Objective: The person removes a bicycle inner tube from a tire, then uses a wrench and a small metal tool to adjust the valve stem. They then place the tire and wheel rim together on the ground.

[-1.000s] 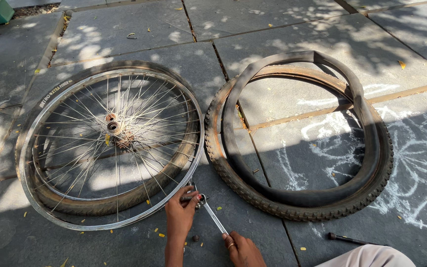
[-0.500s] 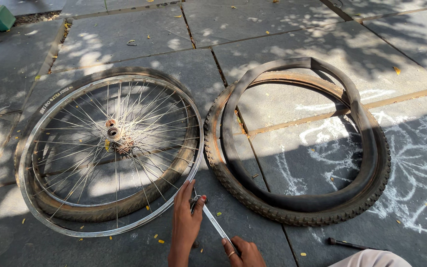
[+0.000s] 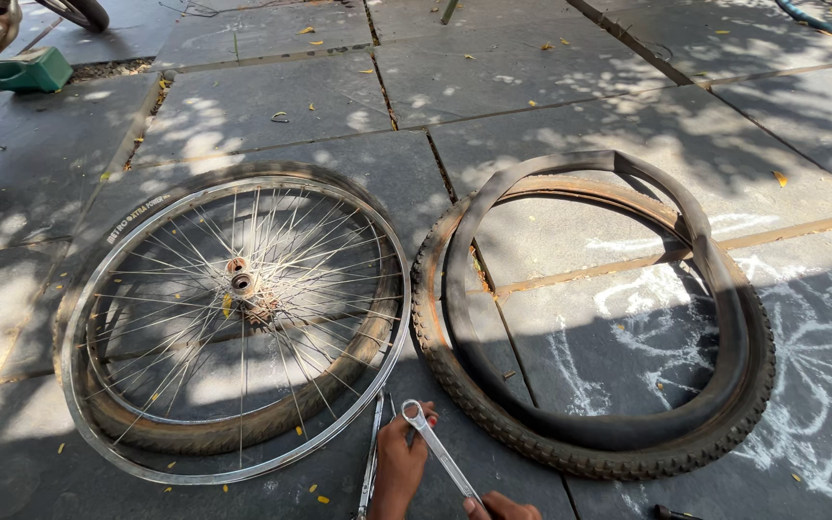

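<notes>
- Paved ground [image 3: 551, 77] — a spoked wheel rim [image 3: 233, 323] lies flat at left, a knobbly tyre [image 3: 589, 318] with loose inner tube [image 3: 724, 289] beside it.
- Step in hand, I judge: picking tools; next calls for a firm grip on the ring spanner [image 3: 438, 453].
- Left hand [image 3: 400, 462] rests on a flat lever [image 3: 374, 453], grip unclear.
- Right hand [image 3: 501, 507] — cut off, apparently closed round the spanner's lower end.

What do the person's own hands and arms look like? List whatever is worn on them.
Both are bare. The left hand and its forearm show no sleeve, glove, watch or ring. Only the knuckles of the right hand show at the bottom edge, so any ring or sleeve there cannot be told.
</notes>
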